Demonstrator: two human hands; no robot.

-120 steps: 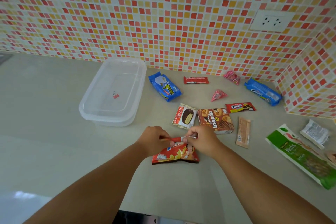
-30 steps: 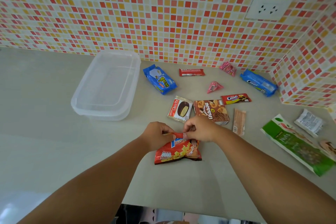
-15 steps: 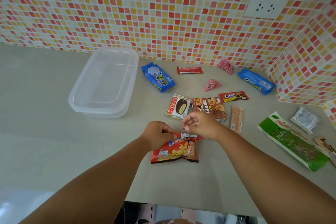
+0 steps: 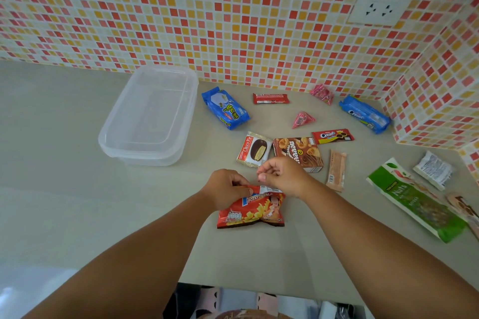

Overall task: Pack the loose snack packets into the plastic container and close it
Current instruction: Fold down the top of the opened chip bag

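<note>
The left hand [image 4: 228,189] is pinching the top edge of a red crinkly potato snack bag [image 4: 252,211] that is lying flat on the pale grey counter [image 4: 64,202]. The right hand [image 4: 282,176] is sitting just over the bag's top right corner, at about 1 o'clock from the bag. Its fingers are curled in close together, and I cannot tell if they are holding anything.

The clear plastic box with its lid on [image 4: 150,116] is sitting at about 10 o'clock from the bag, well apart from it. A white choco pie packet [image 4: 254,149] and a brown cookie box [image 4: 298,151] are lying at 12 o'clock, near the hands. A blue cookie pack [image 4: 225,109] is lying just beside the clear box. A long green nuts bag [image 4: 417,202] is lying at 3 o'clock.
</note>
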